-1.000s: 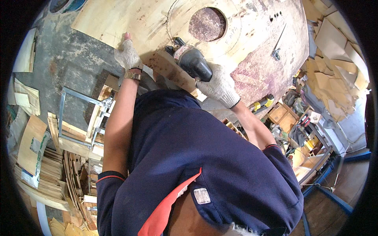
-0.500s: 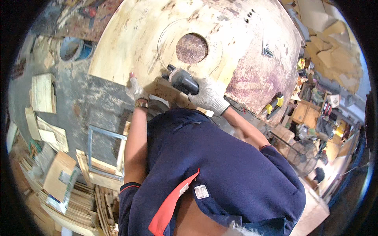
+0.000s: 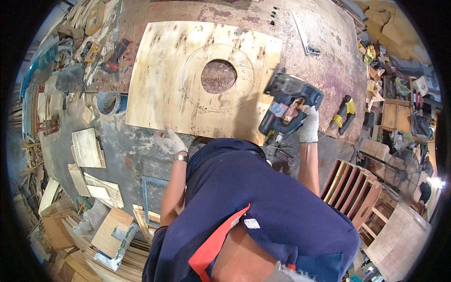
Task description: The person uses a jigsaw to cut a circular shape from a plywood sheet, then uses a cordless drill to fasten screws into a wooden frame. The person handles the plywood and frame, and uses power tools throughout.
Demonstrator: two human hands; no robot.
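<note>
A square plywood sheet [image 3: 188,75] with a round hole and a circle scored around it lies on a big stained workbench [image 3: 324,51]. My left hand [image 3: 170,140], in a pale work glove, rests with curled fingers on the sheet's near edge. My right hand [image 3: 308,124], also gloved, grips a black and blue cordless power tool [image 3: 286,103], held up at the sheet's right near corner. My dark blue shirt fills the lower middle of the view.
A yellow and black power tool [image 3: 344,114] lies on the bench to the right. Near the bench's far edge lies a metal square [image 3: 303,35]. Plywood offcuts [image 3: 87,148], a metal frame [image 3: 150,197] and a round bucket [image 3: 110,102] sit on the floor at left. Wooden racks [image 3: 357,188] stand at right.
My right hand has swung the power tool away from the sheet's near edge, out to the right. The view has shifted, and the whole sheet now shows.
</note>
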